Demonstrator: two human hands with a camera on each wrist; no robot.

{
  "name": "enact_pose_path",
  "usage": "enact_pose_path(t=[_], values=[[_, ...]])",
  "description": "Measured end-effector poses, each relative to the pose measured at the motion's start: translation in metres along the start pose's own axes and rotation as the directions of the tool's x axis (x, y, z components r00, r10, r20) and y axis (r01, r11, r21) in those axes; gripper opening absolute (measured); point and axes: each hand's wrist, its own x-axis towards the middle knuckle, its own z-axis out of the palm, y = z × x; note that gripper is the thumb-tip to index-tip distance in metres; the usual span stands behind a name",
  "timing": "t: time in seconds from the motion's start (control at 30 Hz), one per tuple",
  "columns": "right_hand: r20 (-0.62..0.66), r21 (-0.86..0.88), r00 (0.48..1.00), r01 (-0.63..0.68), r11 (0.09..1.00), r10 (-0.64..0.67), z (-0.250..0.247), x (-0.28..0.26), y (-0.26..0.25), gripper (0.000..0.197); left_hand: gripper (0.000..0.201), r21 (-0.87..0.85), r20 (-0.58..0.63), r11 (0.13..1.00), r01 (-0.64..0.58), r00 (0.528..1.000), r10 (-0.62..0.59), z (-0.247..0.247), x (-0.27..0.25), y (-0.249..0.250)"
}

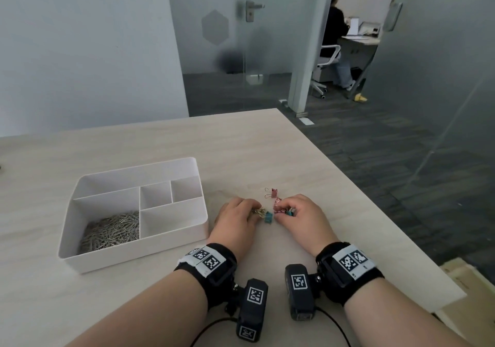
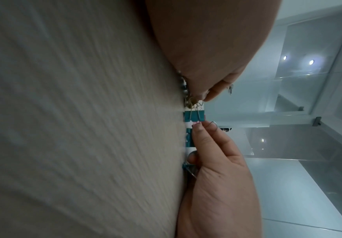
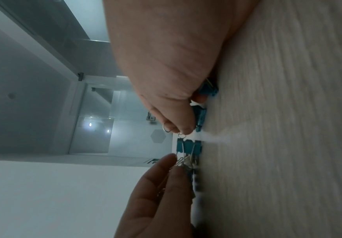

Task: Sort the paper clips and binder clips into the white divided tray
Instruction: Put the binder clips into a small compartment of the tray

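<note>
The white divided tray point(image 1: 203, 220) sits left of my hands, with silver paper clips point(image 1: 112, 230) heaped in its front-left compartment. My left hand point(image 1: 255, 214) pinches the wire handles point(image 2: 194, 104) of a teal binder clip point(image 1: 267, 216), which touches the table. My right hand point(image 1: 281, 212) pinches a wire loop point(image 3: 167, 128) of a binder clip, with teal clips point(image 3: 200, 119) and a pink one point(image 1: 277, 207) tucked under its fingers. Another pink binder clip point(image 1: 273, 192) lies loose just beyond both hands. The two hands almost meet.
The tray's other compartments point(image 1: 171, 219) hold nothing I can see. The table's right edge point(image 1: 375, 204) runs diagonally close to my right hand. A person point(image 1: 334, 33) sits at a desk far behind a glass wall.
</note>
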Motion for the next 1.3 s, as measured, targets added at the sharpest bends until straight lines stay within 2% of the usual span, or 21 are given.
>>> enact_pose_path(t=[0.23,0.43,0.53,0.67,0.77,0.93,1.07,1.2,1.3], values=[[-0.127,0.167,0.988,-0.069,0.983,0.091,0.001,-0.015,-0.005,0.010,0.019,-0.113,-0.019,0.991,-0.073,0.997,0.071,-0.009,-0.012,0.007],[-0.139,0.403,0.960,-0.168,0.900,0.241,-0.002,-0.022,-0.027,0.004,0.016,-0.060,-0.082,0.963,-0.264,0.962,0.259,-0.037,-0.036,0.021],[-0.120,0.457,0.965,-0.156,0.876,0.235,0.000,-0.025,-0.050,0.006,0.015,-0.061,-0.119,0.966,-0.252,0.963,0.243,-0.063,-0.041,0.014],[-0.041,0.530,0.986,-0.116,0.840,0.162,0.019,-0.021,-0.091,0.008,0.015,-0.078,-0.186,0.983,-0.168,0.971,0.151,-0.104,-0.042,-0.009],[0.045,0.509,0.997,-0.078,0.857,0.064,0.038,-0.016,-0.123,0.005,0.015,-0.043,-0.205,0.995,-0.086,0.976,0.075,-0.132,-0.044,-0.032],[0.140,0.372,0.987,0.027,0.928,-0.084,0.072,-0.007,-0.157,0.006,0.016,0.045,-0.194,0.998,0.042,0.980,-0.033,-0.152,-0.051,-0.062],[0.159,0.218,0.983,0.058,0.974,-0.094,0.090,-0.002,-0.158,0.006,0.019,0.141,-0.150,0.988,0.057,0.988,-0.035,-0.151,-0.055,-0.070],[0.172,0.132,0.975,0.115,0.984,-0.137,0.091,-0.002,-0.154,0.006,0.026,0.219,-0.124,0.975,0.049,0.992,-0.022,-0.147,-0.052,-0.072],[0.102,0.120,0.981,0.150,0.981,-0.163,0.085,-0.002,-0.155,0.007,0.032,0.252,-0.094,0.967,0.032,0.996,-0.008,-0.144,-0.050,-0.073]])
